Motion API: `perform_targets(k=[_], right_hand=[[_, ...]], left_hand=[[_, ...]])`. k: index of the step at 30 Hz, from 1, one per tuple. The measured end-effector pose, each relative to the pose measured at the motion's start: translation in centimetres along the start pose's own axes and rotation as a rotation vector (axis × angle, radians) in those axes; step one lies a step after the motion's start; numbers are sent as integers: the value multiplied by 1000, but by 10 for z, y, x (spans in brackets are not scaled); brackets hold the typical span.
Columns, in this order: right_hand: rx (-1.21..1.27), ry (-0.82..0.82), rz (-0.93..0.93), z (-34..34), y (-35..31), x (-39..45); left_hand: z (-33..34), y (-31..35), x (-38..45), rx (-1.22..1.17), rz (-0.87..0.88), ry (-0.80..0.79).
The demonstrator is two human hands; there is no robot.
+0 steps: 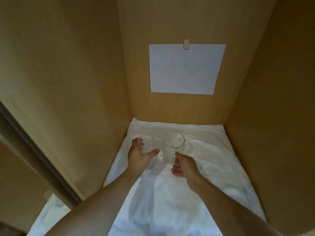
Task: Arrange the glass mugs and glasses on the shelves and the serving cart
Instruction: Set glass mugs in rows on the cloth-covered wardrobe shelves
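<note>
2 hands (pixel 139 157) (pixel 185 165) gripping 2 glasses (pixel 148 143) (pixel 173 147) | white cloth (pixel 213 150) open rightward

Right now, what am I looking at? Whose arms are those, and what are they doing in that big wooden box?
There is one picture, from a camera worn on a person's head, looking forward and down, so the arms are that person's own. The box is a wooden cupboard shelf. A crumpled white cloth covers its floor, and a white sheet of paper hangs on the back wall. The left hand grips one clear glass. The right hand holds a second clear glass near its bottom. Both glasses are upright, side by side, toward the back left. Whether they already rest on the cloth, I cannot tell.
</note>
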State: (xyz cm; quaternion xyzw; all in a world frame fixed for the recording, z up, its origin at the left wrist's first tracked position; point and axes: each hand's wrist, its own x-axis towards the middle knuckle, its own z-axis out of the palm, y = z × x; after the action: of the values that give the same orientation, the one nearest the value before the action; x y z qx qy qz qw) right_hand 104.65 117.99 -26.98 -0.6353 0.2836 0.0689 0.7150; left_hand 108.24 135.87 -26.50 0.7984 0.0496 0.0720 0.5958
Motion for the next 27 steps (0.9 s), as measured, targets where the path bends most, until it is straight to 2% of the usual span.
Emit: perform_targets(k=[5,12,15,20,23,27], right_hand=[[-51,-60,13,-16,5,16],[-172,15,-75,-24,11,43],[-152,-83,-130,-23,1,44],[-184,-279,-227,-19,-14,38],[-222,-303,-215,-13,-25,38],[-302,-338,-197,-15,-38,42]], left_hand=[[0,-10,-5,-22,-29,-49],[-5,-30,-8,99,-82,-105],[-5,-34,-5,132,-85,-79],[-13,-19,16,58,-200,2],[-18,-6,37,39,-169,44],[-27,16,70,214,-122,16]])
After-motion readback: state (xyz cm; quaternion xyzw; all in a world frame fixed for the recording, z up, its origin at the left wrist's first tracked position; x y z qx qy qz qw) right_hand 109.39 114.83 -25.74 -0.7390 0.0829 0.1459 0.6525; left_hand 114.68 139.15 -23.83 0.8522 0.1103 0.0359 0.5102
